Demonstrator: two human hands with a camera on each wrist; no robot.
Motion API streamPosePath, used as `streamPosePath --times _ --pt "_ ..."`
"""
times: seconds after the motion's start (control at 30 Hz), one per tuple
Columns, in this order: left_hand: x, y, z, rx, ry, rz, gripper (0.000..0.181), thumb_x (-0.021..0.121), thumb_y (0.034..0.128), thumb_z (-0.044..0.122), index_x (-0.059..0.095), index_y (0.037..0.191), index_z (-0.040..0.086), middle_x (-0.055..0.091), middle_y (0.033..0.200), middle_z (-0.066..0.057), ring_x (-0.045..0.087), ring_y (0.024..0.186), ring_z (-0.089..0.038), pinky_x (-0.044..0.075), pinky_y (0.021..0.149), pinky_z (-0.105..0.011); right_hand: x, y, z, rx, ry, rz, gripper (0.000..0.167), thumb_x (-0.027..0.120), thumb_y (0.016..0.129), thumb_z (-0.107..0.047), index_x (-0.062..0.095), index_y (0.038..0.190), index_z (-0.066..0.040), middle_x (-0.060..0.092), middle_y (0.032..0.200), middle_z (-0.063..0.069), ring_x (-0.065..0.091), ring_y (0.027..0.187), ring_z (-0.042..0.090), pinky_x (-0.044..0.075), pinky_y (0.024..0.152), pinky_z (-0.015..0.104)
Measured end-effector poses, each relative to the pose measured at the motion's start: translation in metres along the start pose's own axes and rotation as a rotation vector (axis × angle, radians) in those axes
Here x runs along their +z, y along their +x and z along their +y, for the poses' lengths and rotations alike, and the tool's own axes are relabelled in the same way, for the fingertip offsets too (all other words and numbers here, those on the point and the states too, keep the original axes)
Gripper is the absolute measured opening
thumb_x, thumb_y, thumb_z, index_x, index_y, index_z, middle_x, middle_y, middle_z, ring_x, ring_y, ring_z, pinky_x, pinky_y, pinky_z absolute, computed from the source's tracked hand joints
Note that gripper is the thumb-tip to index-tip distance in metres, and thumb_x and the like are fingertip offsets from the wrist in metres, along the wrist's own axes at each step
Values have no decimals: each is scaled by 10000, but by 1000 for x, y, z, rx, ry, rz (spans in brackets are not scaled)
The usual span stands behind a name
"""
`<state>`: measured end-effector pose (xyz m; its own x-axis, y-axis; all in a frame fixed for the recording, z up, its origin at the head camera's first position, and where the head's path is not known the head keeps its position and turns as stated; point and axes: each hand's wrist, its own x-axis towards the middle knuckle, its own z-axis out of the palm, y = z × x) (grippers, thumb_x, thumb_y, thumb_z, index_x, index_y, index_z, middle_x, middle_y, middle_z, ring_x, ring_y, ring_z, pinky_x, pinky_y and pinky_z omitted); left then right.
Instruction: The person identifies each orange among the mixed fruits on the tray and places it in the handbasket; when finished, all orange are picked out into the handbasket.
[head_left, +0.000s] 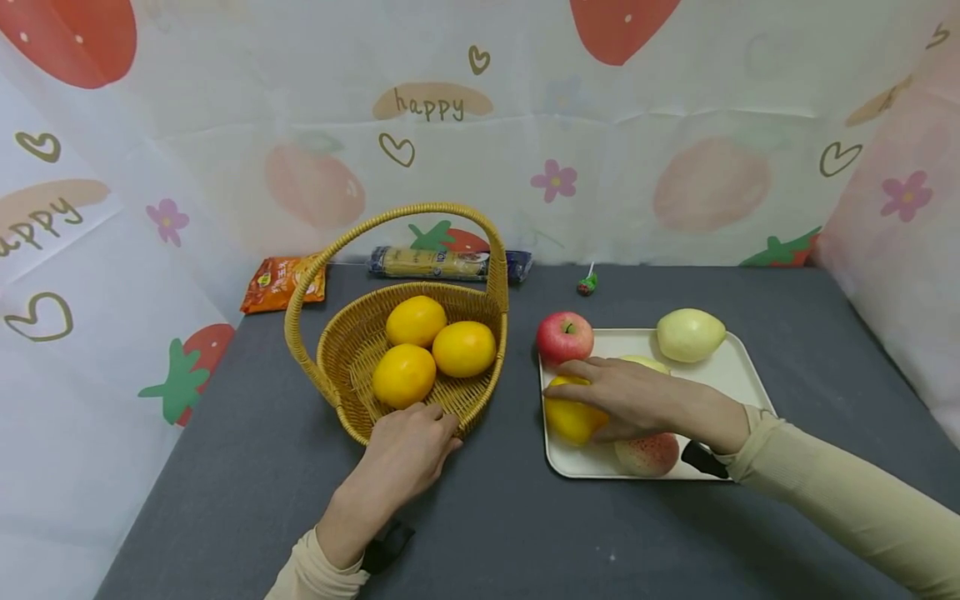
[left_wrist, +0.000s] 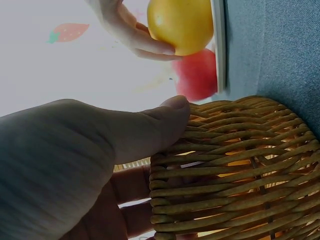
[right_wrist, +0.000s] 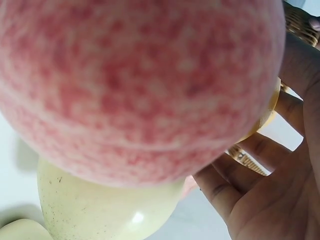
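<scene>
At the front rim of a wicker basket (head_left: 341, 333), my left hand (head_left: 408, 450) grips the weave; in the left wrist view its thumb (left_wrist: 170, 120) presses one side of the rim, the fingers behind the other. Inside the basket lie three yellow fruits (head_left: 405, 376). Over the left part of a cream tray (head_left: 738, 379), my right hand (head_left: 630, 396) holds a similar yellow fruit (head_left: 573, 417), fingers and thumb round it. Beside this hand are a red apple (head_left: 564, 337) and a speckled peach (head_left: 648, 456), which fills much of the right wrist view.
On the tray's back right sits a pale yellow-green fruit (head_left: 690, 335); another pale fruit (head_left: 643, 363) is mostly hidden behind the right hand. Behind the basket lie an orange snack packet (head_left: 279, 285) and a long noodle packet (head_left: 435, 263). A lollipop (head_left: 588, 283) lies near the back curtain.
</scene>
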<state>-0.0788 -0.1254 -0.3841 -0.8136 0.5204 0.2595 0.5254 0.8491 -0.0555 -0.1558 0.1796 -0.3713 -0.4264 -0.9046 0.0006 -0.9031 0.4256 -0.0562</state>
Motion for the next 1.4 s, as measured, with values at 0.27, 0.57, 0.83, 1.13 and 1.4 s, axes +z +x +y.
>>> streamPosePath --times 0.27,0.57,0.83,1.13,1.4 --pt "0 -1 0 2 -4 -2 191 785 813 280 646 747 167 554 677 14 569 609 -154 480 528 -301 1 0 1 -32 -11 32 725 884 685 -316 551 1309 -157 549 1316 145 586 1151 270 533 884 394" --pt "0 1 -1 -1 -1 -15 195 775 825 287 640 747 170 554 678 14 564 607 -150 476 527 -299 -18 7 1 43 22 141 743 853 706 -356 537 1357 -192 563 1319 127 630 1045 269 539 868 419" --pt "0 0 -1 -3 2 -20 196 779 821 290 639 745 176 548 676 18 567 610 -150 477 528 -301 -36 29 -5 71 -7 280 749 821 746 -409 498 1393 -215 539 1345 129 592 1158 295 572 745 406" --pt "0 0 -2 8 1 -31 193 780 821 295 644 754 175 553 683 24 559 605 -137 480 535 -282 -46 69 -18 23 -29 316 749 806 776 -431 483 1415 -210 495 1410 152 562 1221 306 576 760 405" --pt "1 1 -3 10 4 -23 191 788 814 292 656 756 167 574 694 25 561 609 -138 483 540 -280 -44 96 -27 -30 -45 260 729 813 791 -345 479 1428 -228 459 1460 147 521 1270 309 574 789 387"
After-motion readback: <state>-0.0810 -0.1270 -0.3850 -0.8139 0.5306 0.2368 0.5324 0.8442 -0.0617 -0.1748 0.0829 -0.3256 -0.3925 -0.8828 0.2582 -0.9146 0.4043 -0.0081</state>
